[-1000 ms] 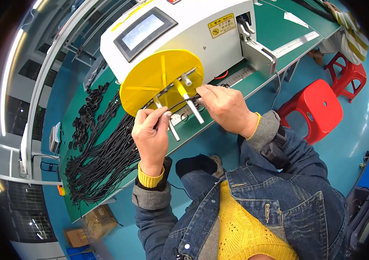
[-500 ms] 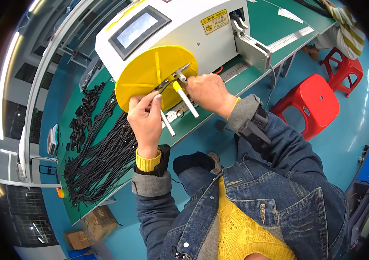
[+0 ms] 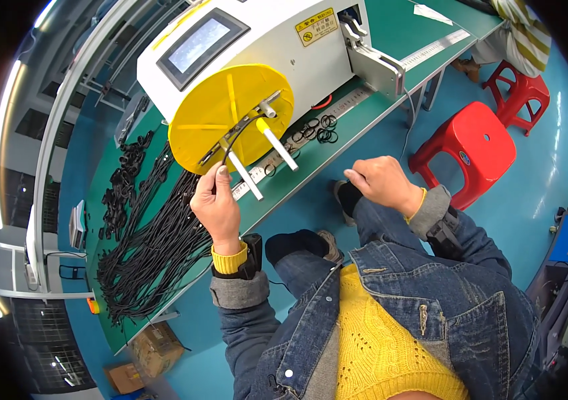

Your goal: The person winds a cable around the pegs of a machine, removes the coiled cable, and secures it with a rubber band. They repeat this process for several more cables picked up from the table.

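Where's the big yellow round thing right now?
In the head view, the yellow disc is in the upper left-centre, on the near side of the white machine, just above the left hand and below the dark-framed screen.

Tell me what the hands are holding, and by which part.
The left hand pinches a black cable at the lower end of its visible stretch. Nothing shows in the loosely curled right hand.
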Action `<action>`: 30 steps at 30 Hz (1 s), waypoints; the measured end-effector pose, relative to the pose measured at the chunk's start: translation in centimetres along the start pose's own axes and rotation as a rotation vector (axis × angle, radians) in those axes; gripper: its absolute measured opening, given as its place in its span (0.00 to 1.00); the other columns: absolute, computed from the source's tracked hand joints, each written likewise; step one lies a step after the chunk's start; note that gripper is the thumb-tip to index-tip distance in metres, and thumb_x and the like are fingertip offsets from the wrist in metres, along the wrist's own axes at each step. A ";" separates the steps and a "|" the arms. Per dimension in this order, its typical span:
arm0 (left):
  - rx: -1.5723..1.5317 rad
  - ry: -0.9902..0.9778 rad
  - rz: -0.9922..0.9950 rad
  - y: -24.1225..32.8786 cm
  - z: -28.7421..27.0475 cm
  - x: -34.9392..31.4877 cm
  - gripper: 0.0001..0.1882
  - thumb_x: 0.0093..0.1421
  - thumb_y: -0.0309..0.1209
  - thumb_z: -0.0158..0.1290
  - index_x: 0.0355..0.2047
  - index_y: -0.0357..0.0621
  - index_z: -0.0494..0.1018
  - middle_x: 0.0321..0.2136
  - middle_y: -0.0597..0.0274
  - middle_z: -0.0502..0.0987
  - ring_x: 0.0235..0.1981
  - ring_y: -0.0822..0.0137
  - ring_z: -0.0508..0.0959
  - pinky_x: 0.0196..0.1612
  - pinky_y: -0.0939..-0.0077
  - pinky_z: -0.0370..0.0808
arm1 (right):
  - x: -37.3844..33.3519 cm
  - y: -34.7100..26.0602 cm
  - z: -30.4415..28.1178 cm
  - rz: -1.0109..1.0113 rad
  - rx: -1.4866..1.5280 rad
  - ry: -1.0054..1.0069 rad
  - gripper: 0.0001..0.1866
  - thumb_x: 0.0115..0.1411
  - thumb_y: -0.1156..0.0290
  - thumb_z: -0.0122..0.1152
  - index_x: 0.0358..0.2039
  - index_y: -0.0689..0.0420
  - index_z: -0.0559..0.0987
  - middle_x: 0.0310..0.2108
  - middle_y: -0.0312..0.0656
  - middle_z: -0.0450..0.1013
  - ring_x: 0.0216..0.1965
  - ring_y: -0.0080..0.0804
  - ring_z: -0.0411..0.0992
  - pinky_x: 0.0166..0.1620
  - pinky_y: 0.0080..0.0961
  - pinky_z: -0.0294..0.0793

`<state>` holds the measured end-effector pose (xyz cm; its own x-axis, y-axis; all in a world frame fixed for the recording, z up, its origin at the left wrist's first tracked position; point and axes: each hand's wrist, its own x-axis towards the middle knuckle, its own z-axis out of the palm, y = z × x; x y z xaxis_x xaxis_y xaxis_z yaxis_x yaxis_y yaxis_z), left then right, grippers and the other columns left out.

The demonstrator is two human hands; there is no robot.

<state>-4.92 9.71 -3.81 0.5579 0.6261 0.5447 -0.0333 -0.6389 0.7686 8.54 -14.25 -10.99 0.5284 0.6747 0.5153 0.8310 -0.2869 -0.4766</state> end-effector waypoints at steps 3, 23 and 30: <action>0.023 0.034 0.043 0.1 0.0 0.0 0.09 0.58 0.28 0.52 0.35 0.34 0.75 0.20 0.66 0.72 0.20 0.78 0.68 0.24 0.85 0.64 | -0.5 -0.1 0.0 0.022 0.075 -0.032 0.16 0.54 0.64 0.55 0.14 0.59 0.69 0.13 0.48 0.67 0.19 0.48 0.68 0.22 0.39 0.66; 0.345 0.035 0.341 4.0 -0.4 -2.6 0.11 0.55 0.23 0.52 0.39 0.36 0.74 0.19 0.58 0.69 0.18 0.68 0.68 0.21 0.79 0.65 | -1.2 0.0 0.3 0.038 0.123 -0.139 0.14 0.54 0.65 0.54 0.16 0.59 0.70 0.15 0.48 0.67 0.20 0.48 0.68 0.24 0.39 0.66; 0.232 0.058 0.278 4.1 1.2 -3.6 0.12 0.56 0.22 0.51 0.41 0.32 0.73 0.20 0.56 0.69 0.19 0.66 0.69 0.23 0.78 0.67 | -0.5 -0.2 0.4 0.013 0.169 -0.133 0.13 0.53 0.66 0.55 0.16 0.59 0.71 0.15 0.47 0.67 0.20 0.48 0.68 0.23 0.38 0.66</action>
<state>-6.12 4.34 -3.04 0.5056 0.4344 0.7454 0.0159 -0.8685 0.4954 8.00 -14.28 -11.39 0.5021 0.7589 0.4147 0.7771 -0.1856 -0.6014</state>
